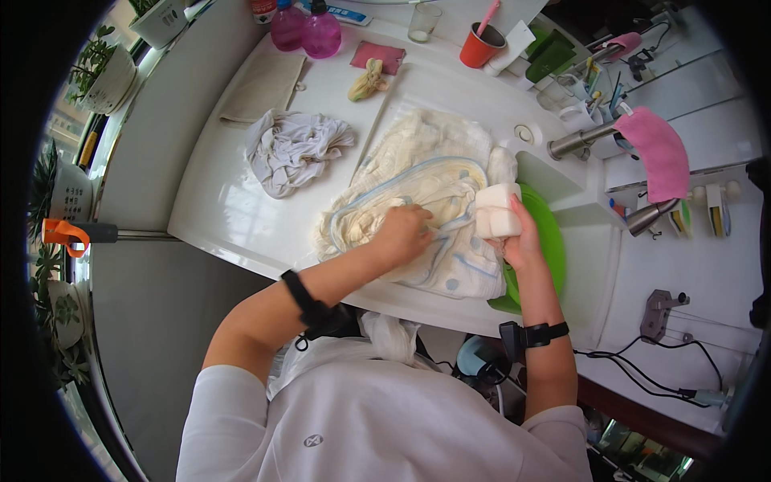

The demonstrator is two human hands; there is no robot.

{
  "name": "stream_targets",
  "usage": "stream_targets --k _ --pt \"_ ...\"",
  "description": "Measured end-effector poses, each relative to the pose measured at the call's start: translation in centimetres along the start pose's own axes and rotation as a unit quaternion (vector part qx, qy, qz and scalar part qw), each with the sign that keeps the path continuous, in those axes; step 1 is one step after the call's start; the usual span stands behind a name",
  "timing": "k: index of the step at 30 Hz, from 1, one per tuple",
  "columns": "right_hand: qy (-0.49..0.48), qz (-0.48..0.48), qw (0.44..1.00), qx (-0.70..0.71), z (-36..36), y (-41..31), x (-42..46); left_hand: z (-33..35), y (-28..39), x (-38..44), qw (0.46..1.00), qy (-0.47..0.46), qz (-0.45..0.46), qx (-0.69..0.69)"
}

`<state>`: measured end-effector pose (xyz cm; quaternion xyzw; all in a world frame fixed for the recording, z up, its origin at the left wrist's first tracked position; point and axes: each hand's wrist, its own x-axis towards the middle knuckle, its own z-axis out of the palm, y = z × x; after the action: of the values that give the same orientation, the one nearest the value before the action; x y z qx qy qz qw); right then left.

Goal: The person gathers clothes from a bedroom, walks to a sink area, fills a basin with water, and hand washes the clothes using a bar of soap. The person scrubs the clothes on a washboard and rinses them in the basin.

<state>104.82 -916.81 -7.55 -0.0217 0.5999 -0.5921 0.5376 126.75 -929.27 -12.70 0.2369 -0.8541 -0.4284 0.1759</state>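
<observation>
A white block that looks like a bar of soap (498, 211) rests in my right hand (523, 241), with a line round its middle and a crinkled clear bit below it. My left hand (402, 236) is on the wet cream gauze cloth (421, 175), which has pale blue edging and dots. Its fingers are curled, and whether they pinch the fabric is hidden. The cloth lies bunched on the ribbed part of the white sink counter (211, 199). Beneath my right hand, a bright green basin (545, 241) sits partly in the sink.
Left of the cloth lies a crumpled white garment (295, 150), with a folded beige cloth (265, 87) behind it. At the back stand pink bottles (322, 33), a glass (424, 23) and a red cup (482, 47). The faucet (578, 141), draped in pink cloth, reaches over the right side.
</observation>
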Motion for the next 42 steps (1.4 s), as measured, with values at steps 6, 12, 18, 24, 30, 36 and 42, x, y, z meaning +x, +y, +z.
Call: stream_targets --k 6,12,18,24,30,36,42 --pt "-0.005 -0.015 1.0 -0.004 -4.1 -1.5 -1.1 6.9 1.8 3.9 0.984 -0.053 -0.002 0.169" --pt "-0.018 -0.035 0.998 0.042 -7.2 -2.2 -1.7 8.6 3.6 6.0 0.998 -0.001 -0.069 0.001" --pt "-0.001 -0.04 0.997 0.069 -8.2 -3.2 -2.7 10.9 7.7 6.6 1.0 -0.012 -0.015 0.006" --pt "0.005 -0.036 0.998 0.058 -9.1 -4.0 -2.0 14.4 9.3 5.4 0.994 -0.023 0.031 0.102" --pt "-0.011 -0.03 0.999 0.043 -7.6 -4.6 -1.2 14.8 8.9 5.9 0.995 -0.032 0.044 0.085" --pt "-0.036 -0.037 0.999 0.005 -7.3 -4.6 -0.8 7.9 4.0 7.8 0.969 0.02 0.123 0.213" --pt "-0.096 -0.02 0.995 0.008 -5.7 -3.1 0.9 4.1 -0.2 9.1 0.944 -0.08 0.142 0.287"
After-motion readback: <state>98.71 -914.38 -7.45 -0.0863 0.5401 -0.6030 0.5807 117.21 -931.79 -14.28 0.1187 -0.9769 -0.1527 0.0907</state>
